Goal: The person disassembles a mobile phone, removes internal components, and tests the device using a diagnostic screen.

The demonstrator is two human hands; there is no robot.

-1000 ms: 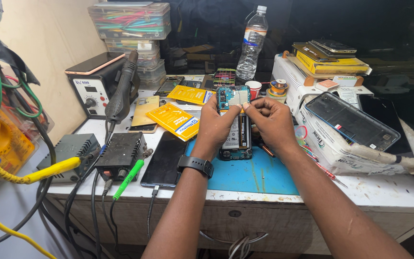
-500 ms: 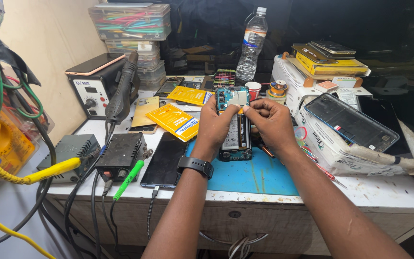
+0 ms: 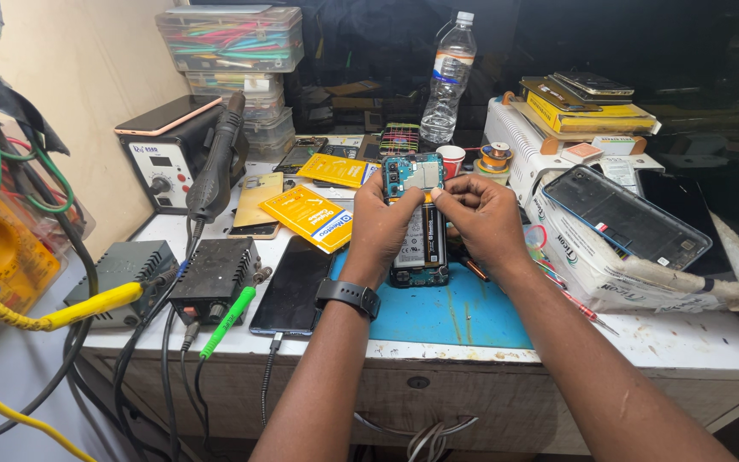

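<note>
Both hands sit a touch closer together over the opened phone (image 3: 419, 224) than a second ago, the fingertips drawn in tighter on its upper end; nothing else on the bench has shifted.

That phone, its back cover off, lies lengthwise on the blue mat (image 3: 446, 308) near the middle of the bench's front edge, its top end raised slightly towards the back edge. A teal circuit board and a metal shield show at the top, a dark battery below.

Left hand (image 3: 384, 224), a black watch (image 3: 349, 296) on its wrist, grips the phone's left side near the top, fingers curled around the edge. Right hand (image 3: 481, 214) pinches at the board's lower right corner with thumb and forefinger; whether a small part or a connector sits between them I cannot tell, as the fingertips hide it.

By the look of it, the step in hand is work on the board's top section, likely freeing or seating something small. A next move would call for a steady left-hand hold and a light, precise pull or press from the right.

A dark phone (image 3: 291, 284) lies face-down left of the mat, a black power unit (image 3: 215, 274) beside it. A clear back cover (image 3: 624, 216) rests on a white box towards the right edge, a water bottle (image 3: 448, 79) at the back.
</note>
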